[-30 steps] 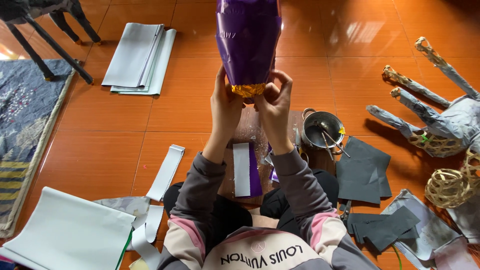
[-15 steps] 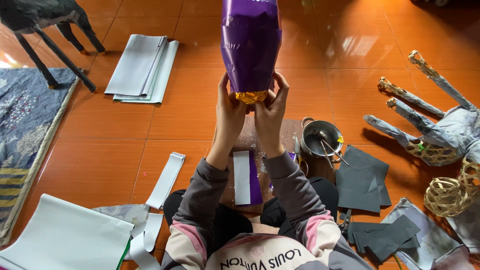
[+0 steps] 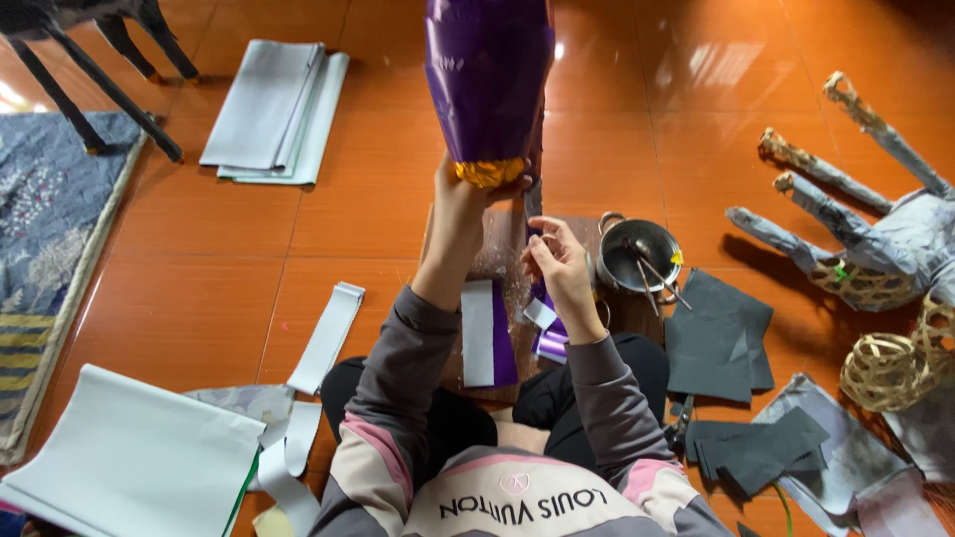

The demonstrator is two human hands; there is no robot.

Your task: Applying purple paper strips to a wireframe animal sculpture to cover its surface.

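Patterned rug (image 3: 45, 249) at far left edge of floor. Stacked grey paper sheets (image 3: 274, 109) upper left; loose grey strip (image 3: 326, 336) nearer person. Left hand (image 3: 460, 199) raised, fingers wrapped around gold-tipped base of purple paper-covered form (image 3: 487, 75), held upright above floor. Right hand (image 3: 559, 267) apart from form, lower, fingers loosely curled, pinching nothing discernible. Metal pot (image 3: 637, 257) just beside right hand. Dark grey paper pieces (image 3: 718, 333) right. Woven frame figure (image 3: 875, 249) far right.
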